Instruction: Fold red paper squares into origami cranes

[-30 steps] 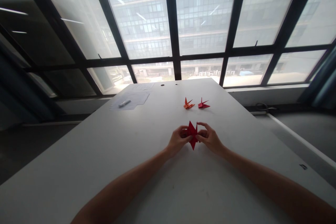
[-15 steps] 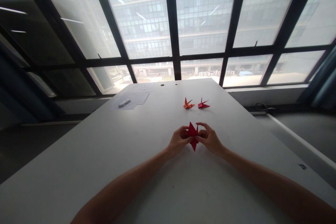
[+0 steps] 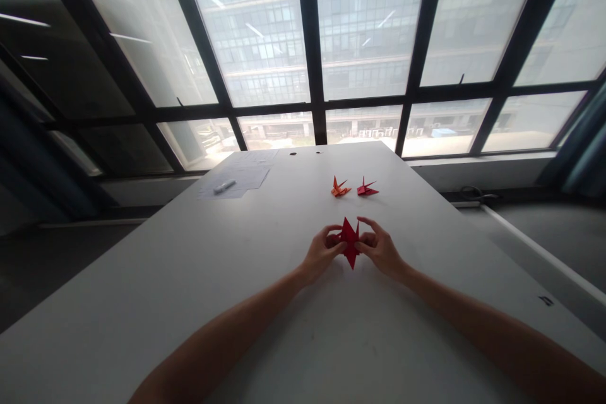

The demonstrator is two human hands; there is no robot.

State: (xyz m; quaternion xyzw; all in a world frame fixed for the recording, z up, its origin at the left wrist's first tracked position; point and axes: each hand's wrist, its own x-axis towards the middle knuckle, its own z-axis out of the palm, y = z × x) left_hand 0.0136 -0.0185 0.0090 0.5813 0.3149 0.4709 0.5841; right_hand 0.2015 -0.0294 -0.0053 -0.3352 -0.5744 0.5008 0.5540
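A red origami crane (image 3: 350, 241) is held between my two hands, its pointed ends facing away from me and toward me. My left hand (image 3: 322, 252) pinches its left side between thumb and fingers. On the opposite side my right hand (image 3: 379, 251) grips it the same way, the index finger reaching up by a thin upright point. My fingers cover part of the folds. Farther off on the table stand an orange paper crane (image 3: 339, 189) and, to its right, a darker red paper crane (image 3: 366, 189).
Sheets of paper (image 3: 255, 177) lie at the far left of the white table (image 3: 165, 278), with a white tube-like object (image 3: 224, 187) on them. A small dark mark (image 3: 545, 300) is near the right edge. Large windows (image 3: 265, 25) rise beyond.
Both hands have shifted the red crane slightly up and to the right, and its front face shows a little more openly. The two other cranes have stayed put.
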